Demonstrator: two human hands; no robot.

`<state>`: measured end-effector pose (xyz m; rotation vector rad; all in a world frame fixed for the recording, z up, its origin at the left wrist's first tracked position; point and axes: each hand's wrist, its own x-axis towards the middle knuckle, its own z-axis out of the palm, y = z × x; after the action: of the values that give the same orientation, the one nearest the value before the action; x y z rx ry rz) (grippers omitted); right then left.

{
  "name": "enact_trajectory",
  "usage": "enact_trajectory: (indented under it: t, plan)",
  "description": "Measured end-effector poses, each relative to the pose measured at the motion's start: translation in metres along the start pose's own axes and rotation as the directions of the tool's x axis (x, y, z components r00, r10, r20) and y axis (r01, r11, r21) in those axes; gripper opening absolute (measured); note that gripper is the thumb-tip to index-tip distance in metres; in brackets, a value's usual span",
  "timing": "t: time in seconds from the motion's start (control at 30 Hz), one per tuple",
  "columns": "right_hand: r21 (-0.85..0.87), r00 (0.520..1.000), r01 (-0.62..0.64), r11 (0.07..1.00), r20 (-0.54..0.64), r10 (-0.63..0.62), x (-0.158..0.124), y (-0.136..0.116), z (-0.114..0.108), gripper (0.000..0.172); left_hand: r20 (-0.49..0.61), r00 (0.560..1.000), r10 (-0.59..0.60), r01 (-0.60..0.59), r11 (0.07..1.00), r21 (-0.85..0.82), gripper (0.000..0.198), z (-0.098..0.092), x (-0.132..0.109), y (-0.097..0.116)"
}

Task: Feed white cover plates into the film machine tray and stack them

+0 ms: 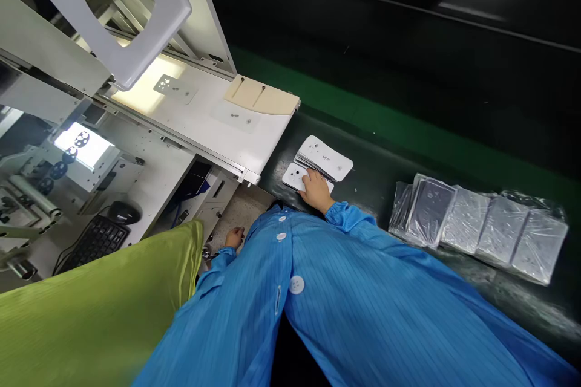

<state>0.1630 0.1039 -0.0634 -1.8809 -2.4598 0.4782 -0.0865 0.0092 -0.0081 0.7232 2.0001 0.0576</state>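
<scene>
My right hand (316,191) is over a small pile of white phone-shaped panels (295,175) on the dark work surface. Its fingers are bent over the top panel, with the thumb at the near edge; the palm hides part of it. Touching that pile on the far side is a fanned stack of similar white panels (327,158), with round holes at one end and small dark marks. My left hand (235,237) hangs low beside my blue smock, near the machine's cabinet. Its fingers are mostly turned away, and nothing shows in it.
A white conveyor belt (213,103) carries flat panels beneath a cream plate (263,95). Plastic-wrapped stacks of panels (467,214) lie to the right. At left are a lit machine stage (97,145), a keyboard (95,242), a mouse (124,212) and yellow-green cloth (118,290).
</scene>
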Motion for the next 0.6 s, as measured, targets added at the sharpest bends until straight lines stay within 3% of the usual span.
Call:
enact_trajectory:
  t: [0.17, 0.3, 0.43, 0.6]
  plan:
    - [0.056, 0.992, 0.076, 0.996, -0.103, -0.070, -0.003, 0.009, -0.016, 0.033, -0.029, 1.000, -0.009, 0.010, 1.000, 0.029, 0.030, -0.003, -0.021, -0.007]
    - [0.078, 0.963, -0.089, 0.993, -0.250, 0.105, 0.010, 0.040, -0.035, 0.038, -0.043, 0.999, -0.015, 0.017, 0.999, 0.038, 0.030, -0.006, -0.033, -0.010]
    - [0.015, 0.970, -0.145, 0.989, -0.193, 0.145, 0.025, 0.068, -0.041, 0.043, -0.062, 0.998, 0.031, -0.031, 1.000, -0.003, 0.029, -0.004, -0.039, -0.009]
    - [0.032, 0.978, -0.118, 0.992, -0.169, 0.122, 0.028, 0.076, -0.041, 0.037, -0.147, 0.973, 0.176, -0.199, 0.967, -0.157, 0.029, 0.004, -0.038, -0.006]
